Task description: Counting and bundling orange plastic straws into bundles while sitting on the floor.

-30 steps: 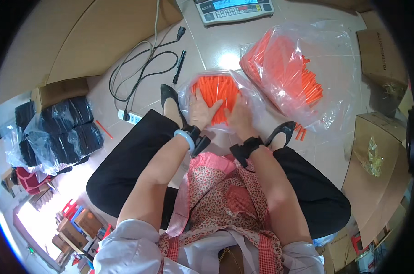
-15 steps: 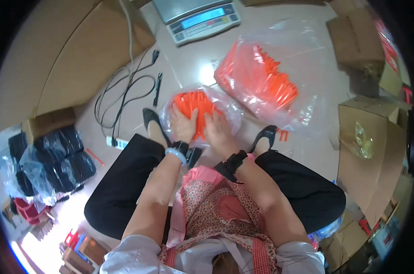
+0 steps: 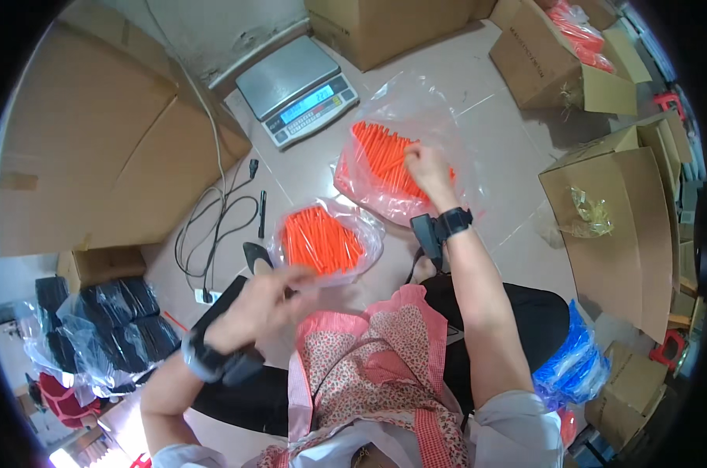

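Observation:
Two clear plastic bags of thin orange plastic sticks lie on the floor before me. The smaller bag is nearer, its sticks heaped in the mouth. The larger bag lies beyond it to the right. My right hand is at the larger bag, fingers curled at the right end of its sticks; whatever they grip is hidden. My left hand hangs over my left knee, just short of the smaller bag. Motion smears its fingers.
A scale with a lit display stands at the back. Black cables and a black pen lie to the left. Cardboard boxes line the right side. Black wrapped packs sit at left, a blue bag at right.
Both hands have left the smaller bag's sticks. My right hand went forward and right to the larger bag; my left drew back toward my left knee. The view has shifted, showing more of the scale.

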A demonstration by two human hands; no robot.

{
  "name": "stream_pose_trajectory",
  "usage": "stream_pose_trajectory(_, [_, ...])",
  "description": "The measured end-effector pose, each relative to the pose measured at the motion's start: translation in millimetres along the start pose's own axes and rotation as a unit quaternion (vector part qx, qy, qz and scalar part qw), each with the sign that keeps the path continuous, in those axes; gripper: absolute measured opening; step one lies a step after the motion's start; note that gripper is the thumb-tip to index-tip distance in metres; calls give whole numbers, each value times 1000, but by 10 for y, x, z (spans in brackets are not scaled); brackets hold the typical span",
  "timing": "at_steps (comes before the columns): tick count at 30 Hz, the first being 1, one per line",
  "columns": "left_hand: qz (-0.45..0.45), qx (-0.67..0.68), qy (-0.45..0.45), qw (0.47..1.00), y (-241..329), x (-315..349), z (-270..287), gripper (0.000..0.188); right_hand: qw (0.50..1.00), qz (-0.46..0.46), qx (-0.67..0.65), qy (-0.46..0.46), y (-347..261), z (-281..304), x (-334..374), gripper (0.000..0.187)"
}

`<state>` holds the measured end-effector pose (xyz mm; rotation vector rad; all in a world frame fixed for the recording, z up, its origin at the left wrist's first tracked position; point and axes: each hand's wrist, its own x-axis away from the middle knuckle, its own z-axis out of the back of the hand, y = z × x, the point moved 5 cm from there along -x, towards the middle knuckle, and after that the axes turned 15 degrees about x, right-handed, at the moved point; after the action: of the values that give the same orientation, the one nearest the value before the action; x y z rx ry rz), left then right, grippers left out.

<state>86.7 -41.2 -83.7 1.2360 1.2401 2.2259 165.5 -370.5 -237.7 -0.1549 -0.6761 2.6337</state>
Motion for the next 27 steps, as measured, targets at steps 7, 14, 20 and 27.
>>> stream_pose_trajectory(7, [-139,-171,-2,975,607,313,-109,38,956,-176,15,-235,334,-1031,-176,49])
stream_pose_trajectory(14, [-179,-242,60,952,912,355,79,41,945,-263,16,-193,398,-1245,-166,51])
stream_pose_trajectory(20, [-203,-262,30,943,956,460,42,43,974,-215,16,-63,390,-1304,-166,42])
stream_pose_trajectory(27, [-183,-282,49,941,849,469,59,42,976,-140,110,-128,-164,-1154,-35,50])
